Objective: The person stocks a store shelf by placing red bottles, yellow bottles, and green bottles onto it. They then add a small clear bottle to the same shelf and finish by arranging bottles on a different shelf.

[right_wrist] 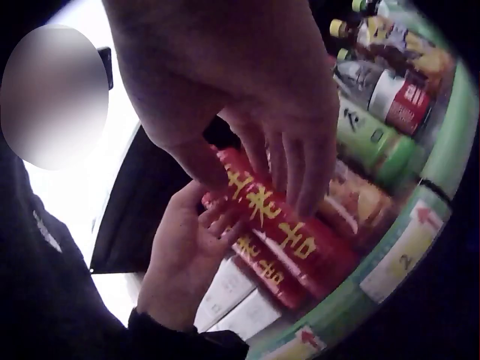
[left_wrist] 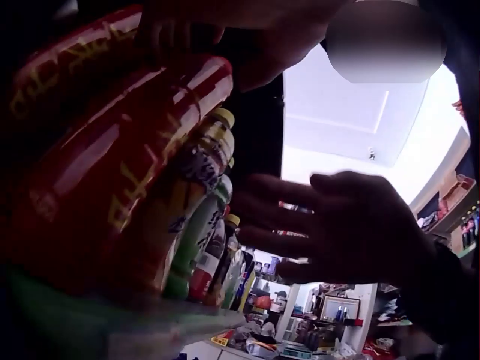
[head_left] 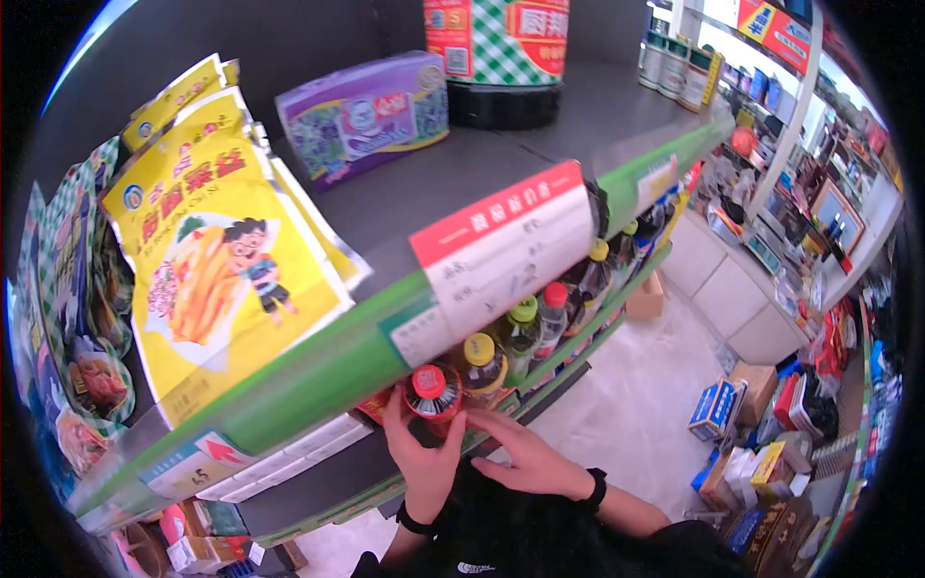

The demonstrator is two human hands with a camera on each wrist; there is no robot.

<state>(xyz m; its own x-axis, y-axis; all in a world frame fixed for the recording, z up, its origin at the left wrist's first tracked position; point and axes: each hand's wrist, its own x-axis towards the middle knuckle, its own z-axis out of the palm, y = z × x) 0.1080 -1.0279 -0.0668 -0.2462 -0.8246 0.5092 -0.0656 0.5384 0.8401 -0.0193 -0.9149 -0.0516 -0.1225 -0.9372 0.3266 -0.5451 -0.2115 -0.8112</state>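
A red drink bottle (head_left: 427, 385) with a red cap and yellow lettering stands on the lower shelf, next to a second red bottle (right_wrist: 319, 259) in the right wrist view. My left hand (head_left: 424, 472) grips it near the top, thumb and fingers on either side of the cap. Close by on the right is my right hand (head_left: 530, 462), its fingers loosely extended towards the bottle and holding nothing. The left wrist view shows that right hand (left_wrist: 341, 221) with fingers spread. A yellow-capped bottle (head_left: 482, 364) stands beside the red one.
Above the hands runs a green shelf edge (head_left: 356, 337) with a price card (head_left: 511, 255). Yellow food packets (head_left: 222, 241) and a purple box (head_left: 366, 116) sit on that upper shelf. More bottles (head_left: 551, 308) line the lower shelf. White boxes (right_wrist: 229, 292) adjoin the red bottles.
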